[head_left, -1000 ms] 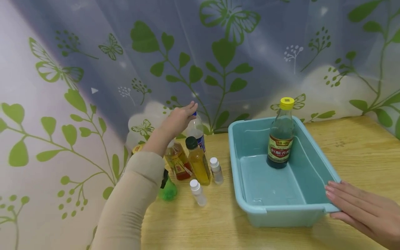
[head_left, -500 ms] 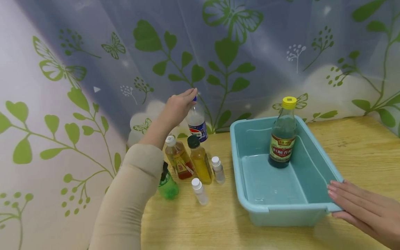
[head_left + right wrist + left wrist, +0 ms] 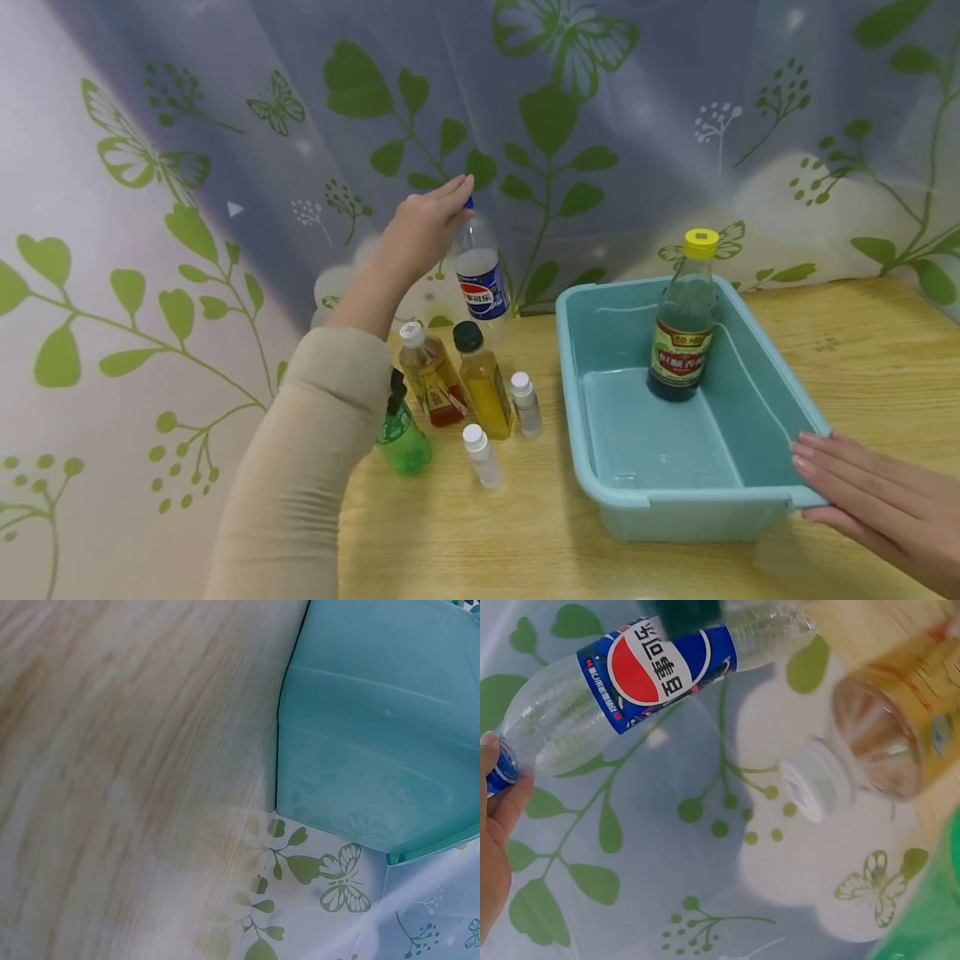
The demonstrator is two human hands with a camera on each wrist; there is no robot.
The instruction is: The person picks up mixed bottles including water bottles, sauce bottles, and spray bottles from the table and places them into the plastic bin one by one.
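Observation:
In the head view my left hand (image 3: 427,229) pinches the blue cap of a clear plastic Pepsi bottle (image 3: 480,283) and holds it up behind the other bottles. Thumb and fingertips show on either side of that cap in the left wrist view, where the bottle (image 3: 656,675) bears a blue label with a red and white logo. My right hand (image 3: 881,500) rests with straight fingers on the near right corner of a light blue plastic tub (image 3: 570,392). A dark glass bottle (image 3: 681,333) with a yellow cap stands inside the tub, towards its back right.
Left of the tub stand a white-capped drink bottle (image 3: 431,379), a dark-capped bottle of yellow liquid (image 3: 486,387), a green bottle (image 3: 405,442) partly behind the left sleeve, and two small white-capped bottles (image 3: 527,408). A patterned curtain (image 3: 637,125) hangs behind the wooden table (image 3: 465,550).
My left hand has risen and brought the Pepsi bottle up with it, so its label now shows above the other bottles. The right hand has stayed at the tub's corner.

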